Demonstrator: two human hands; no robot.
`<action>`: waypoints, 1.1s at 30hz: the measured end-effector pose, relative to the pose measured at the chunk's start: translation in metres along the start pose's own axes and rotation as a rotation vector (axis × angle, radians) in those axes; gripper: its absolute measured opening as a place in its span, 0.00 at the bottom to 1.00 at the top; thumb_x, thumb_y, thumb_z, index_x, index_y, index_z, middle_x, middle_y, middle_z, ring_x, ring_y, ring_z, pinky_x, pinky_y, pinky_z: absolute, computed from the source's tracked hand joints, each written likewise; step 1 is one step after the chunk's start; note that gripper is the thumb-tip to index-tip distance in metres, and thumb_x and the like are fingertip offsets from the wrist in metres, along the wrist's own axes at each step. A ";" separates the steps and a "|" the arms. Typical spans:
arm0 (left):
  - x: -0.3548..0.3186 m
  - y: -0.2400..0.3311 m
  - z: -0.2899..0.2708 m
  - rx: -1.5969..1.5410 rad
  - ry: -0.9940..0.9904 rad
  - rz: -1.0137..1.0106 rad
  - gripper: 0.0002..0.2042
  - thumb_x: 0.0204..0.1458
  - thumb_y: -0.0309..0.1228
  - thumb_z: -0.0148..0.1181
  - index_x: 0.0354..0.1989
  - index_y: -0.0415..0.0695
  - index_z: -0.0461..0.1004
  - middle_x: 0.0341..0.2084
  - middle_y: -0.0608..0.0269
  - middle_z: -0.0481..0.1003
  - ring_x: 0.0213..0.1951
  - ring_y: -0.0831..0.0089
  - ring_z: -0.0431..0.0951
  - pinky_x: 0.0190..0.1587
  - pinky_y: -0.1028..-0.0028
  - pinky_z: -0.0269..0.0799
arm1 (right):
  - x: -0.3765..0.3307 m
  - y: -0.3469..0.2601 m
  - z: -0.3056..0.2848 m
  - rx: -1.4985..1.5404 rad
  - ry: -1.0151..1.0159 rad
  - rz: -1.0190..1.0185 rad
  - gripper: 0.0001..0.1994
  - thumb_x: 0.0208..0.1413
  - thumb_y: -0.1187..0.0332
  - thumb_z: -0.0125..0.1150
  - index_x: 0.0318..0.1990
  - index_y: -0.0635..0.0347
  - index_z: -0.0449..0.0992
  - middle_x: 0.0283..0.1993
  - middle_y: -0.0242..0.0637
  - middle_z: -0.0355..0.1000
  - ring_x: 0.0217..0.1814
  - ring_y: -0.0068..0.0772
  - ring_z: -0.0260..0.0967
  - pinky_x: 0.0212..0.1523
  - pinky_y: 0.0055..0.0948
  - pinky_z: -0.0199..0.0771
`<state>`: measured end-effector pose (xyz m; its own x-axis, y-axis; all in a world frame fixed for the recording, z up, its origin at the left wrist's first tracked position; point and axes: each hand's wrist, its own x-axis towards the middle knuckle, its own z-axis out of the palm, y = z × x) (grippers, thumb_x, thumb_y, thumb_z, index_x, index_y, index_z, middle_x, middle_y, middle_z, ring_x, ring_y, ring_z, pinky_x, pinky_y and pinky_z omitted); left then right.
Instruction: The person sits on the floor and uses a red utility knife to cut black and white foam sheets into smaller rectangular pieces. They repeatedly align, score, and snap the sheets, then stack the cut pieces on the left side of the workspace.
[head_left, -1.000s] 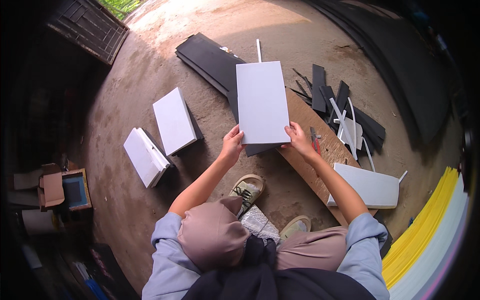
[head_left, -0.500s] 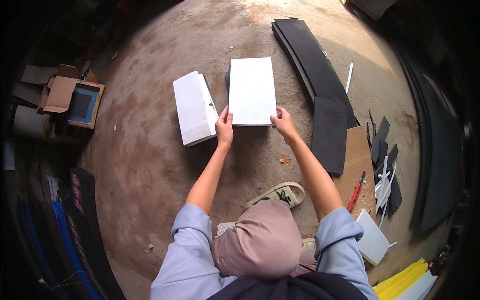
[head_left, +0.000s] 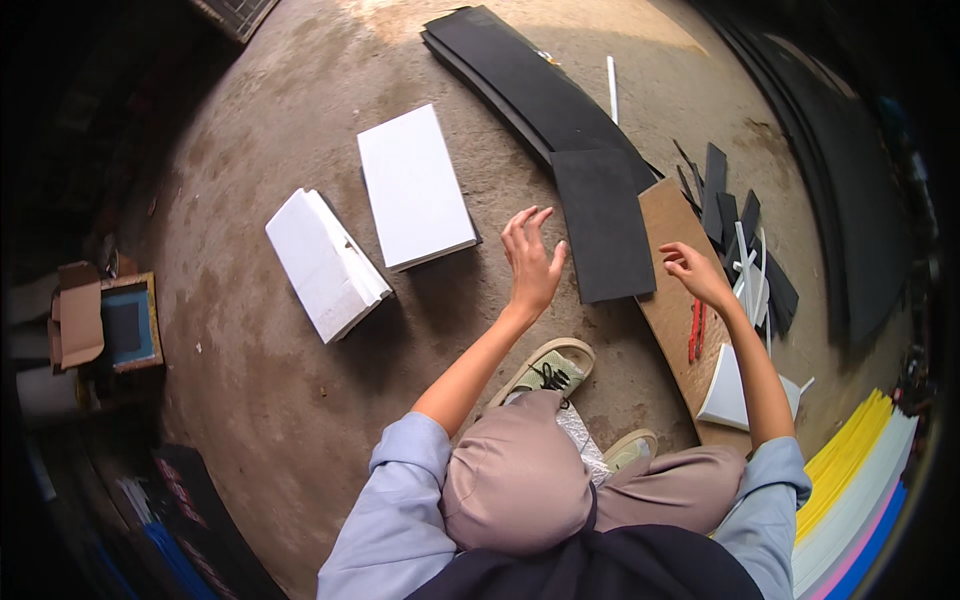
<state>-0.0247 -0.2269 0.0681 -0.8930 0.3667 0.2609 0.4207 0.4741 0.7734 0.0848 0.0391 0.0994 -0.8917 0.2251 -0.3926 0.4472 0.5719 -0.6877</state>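
Observation:
My left hand [head_left: 533,262] is raised with its fingers apart and holds nothing. It is just left of a short black sheet [head_left: 604,226], which overlaps the near end of a pile of long black strips [head_left: 530,90]. On the sheet's other side, over a brown board [head_left: 672,235], my right hand [head_left: 697,274] hangs empty with fingers loosely bent and apart. Left of my hands, a stack of white sheets [head_left: 415,185] rests on the floor. Beside it lies a second white stack [head_left: 318,262], its edges uneven.
A red utility knife [head_left: 697,330] lies on the board near a white panel [head_left: 722,390]. Black and white offcuts [head_left: 745,250] are scattered at the right. Yellow sheets [head_left: 845,435] stand at the lower right; an opened cardboard box [head_left: 80,315] is at far left.
Both hands have let go of the white stack, which now rests on the floor. They have moved right, to either side of the short black sheet. The view has turned rightward.

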 end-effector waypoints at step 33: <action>-0.116 0.188 0.288 0.158 -0.960 0.600 0.39 0.35 0.51 0.66 0.50 0.35 0.60 0.44 0.48 0.62 0.50 0.56 0.62 0.51 0.61 0.60 | -0.334 0.228 0.065 1.005 1.377 0.775 0.07 0.48 0.72 0.48 0.35 0.62 0.60 0.28 0.35 0.64 0.25 0.26 0.68 0.25 0.26 0.69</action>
<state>0.2043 0.0503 0.0165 -0.0788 0.9962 -0.0380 0.8144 0.0863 0.5739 0.4892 0.0430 0.0348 0.3086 0.8626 -0.4009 0.1397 -0.4580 -0.8779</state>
